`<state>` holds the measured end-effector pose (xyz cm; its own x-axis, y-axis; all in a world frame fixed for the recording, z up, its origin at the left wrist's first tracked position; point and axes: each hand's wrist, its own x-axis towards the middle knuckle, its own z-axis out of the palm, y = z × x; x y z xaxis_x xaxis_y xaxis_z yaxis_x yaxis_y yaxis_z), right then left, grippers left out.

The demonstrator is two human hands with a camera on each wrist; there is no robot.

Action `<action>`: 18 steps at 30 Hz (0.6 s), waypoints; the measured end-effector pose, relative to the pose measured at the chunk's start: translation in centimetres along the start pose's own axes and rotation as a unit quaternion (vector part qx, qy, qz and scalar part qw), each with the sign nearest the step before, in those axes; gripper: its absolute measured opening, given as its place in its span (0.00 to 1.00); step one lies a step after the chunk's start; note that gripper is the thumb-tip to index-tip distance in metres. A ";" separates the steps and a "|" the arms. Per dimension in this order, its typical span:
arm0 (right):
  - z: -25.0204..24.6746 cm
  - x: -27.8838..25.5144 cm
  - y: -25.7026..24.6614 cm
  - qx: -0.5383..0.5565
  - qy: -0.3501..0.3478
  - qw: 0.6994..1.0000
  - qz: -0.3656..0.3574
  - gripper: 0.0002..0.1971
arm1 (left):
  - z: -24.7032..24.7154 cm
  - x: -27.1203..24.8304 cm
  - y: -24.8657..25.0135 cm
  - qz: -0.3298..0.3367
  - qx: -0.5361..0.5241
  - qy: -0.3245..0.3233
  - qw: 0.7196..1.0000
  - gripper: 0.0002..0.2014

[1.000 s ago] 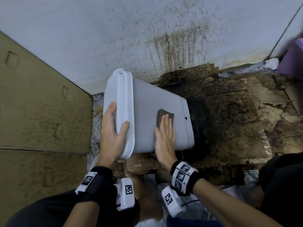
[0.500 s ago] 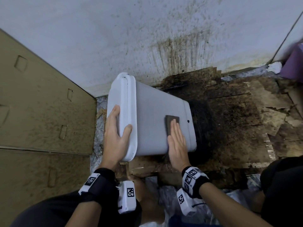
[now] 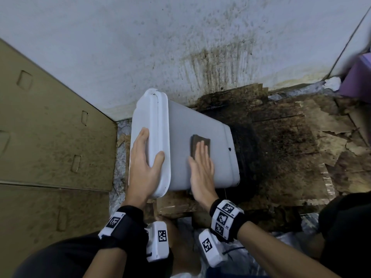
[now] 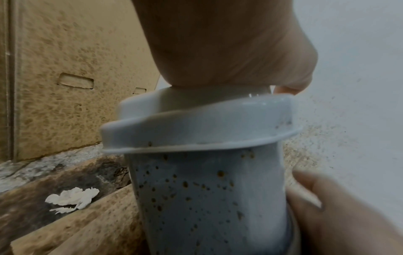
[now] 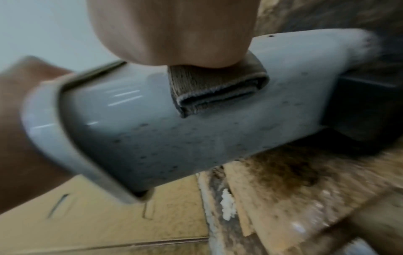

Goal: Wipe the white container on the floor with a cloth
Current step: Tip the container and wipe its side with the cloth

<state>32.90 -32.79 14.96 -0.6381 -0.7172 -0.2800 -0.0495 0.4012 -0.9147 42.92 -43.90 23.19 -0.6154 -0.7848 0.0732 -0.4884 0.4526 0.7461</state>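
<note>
The white container (image 3: 192, 119) lies on its side on the floor, lid end to the left. My left hand (image 3: 144, 167) grips the lid (image 4: 196, 131), fingers on its face and thumb hooked over the rim. My right hand (image 3: 201, 167) lies flat on the upper side, straight fingers pressing a folded brown-grey cloth (image 3: 197, 140) against it. In the right wrist view the cloth (image 5: 218, 86) sticks out below my right hand (image 5: 174, 31). Brown specks dot the container's near side (image 4: 207, 189).
A speckled cardboard box (image 3: 50, 137) stands close on the left. The stained white wall (image 3: 180, 47) is right behind. Soggy, dirty cardboard (image 3: 291, 147) covers the floor to the right, with a dark object (image 3: 248, 157) at the container's base and a purple thing (image 3: 357, 77) at the far right.
My right hand slid the cloth along the container's side toward the base end, then back toward the middle. The left hand has kept its grip on the lid.
</note>
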 end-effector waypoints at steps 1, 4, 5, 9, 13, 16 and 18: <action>0.2 -0.2 -1.4 -0.003 -0.018 0.999 -0.034 0.34 | 0.0 0.0 0.1 0.000 0.004 -0.003 1.000 0.35; 0.3 0.2 -4.4 0.021 -0.070 0.993 -0.094 0.30 | 0.0 -0.1 0.4 0.002 0.018 -0.010 1.000 0.35; 0.2 0.6 -4.8 0.027 -0.083 0.991 -0.100 0.28 | 0.1 -0.1 0.4 0.002 0.020 -0.013 1.000 0.35; -0.4 3.2 -4.1 -0.009 -0.111 0.986 -0.121 0.27 | -0.2 -0.1 -0.2 0.001 0.012 -0.012 1.000 0.35; -1.1 5.2 -2.0 -0.016 -0.081 0.990 -0.111 0.28 | -0.4 0.0 -0.8 -0.002 -0.005 -0.005 1.000 0.37; -1.7 5.4 0.6 -0.029 -0.046 0.996 -0.076 0.28 | -0.2 0.0 -0.7 0.004 -0.015 0.000 1.000 0.37; -2.0 4.7 2.4 -0.039 -0.032 0.997 -0.053 0.28 | -0.1 -0.1 -0.6 0.008 -0.013 0.001 1.000 0.37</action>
<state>28.23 -34.12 12.06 -0.5755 -0.7923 -0.2026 -0.1757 0.3617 -0.9156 43.38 -44.12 22.83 -0.6216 -0.7784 0.0871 -0.4616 0.4539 0.7621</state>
